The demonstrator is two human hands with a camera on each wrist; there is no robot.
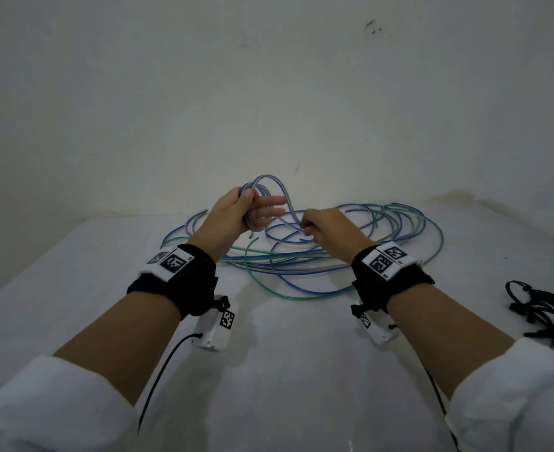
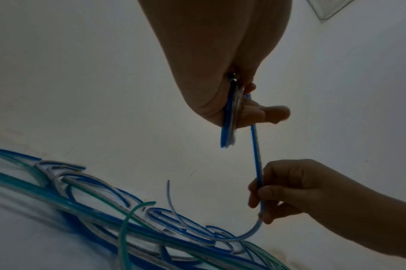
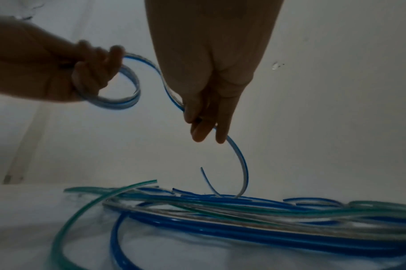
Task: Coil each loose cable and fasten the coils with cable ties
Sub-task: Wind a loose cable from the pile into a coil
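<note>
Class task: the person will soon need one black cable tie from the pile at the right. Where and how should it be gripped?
Judging by the head view, pinch a protruding tail of the cable ties from above with the right hand; they lie tangled on the table, so a free end should pull out cleanest.

A small coil (image 1: 262,203) of blue-striped clear cable is gripped in the left hand (image 1: 236,213), held up above the table. From it a single strand (image 2: 257,160) runs down through the pinching right hand (image 1: 321,225) into the loose pile of blue and green cables (image 1: 334,252) spread on the table. Black ties (image 1: 543,311) lie in a heap at the right, well apart from the pile.
</note>
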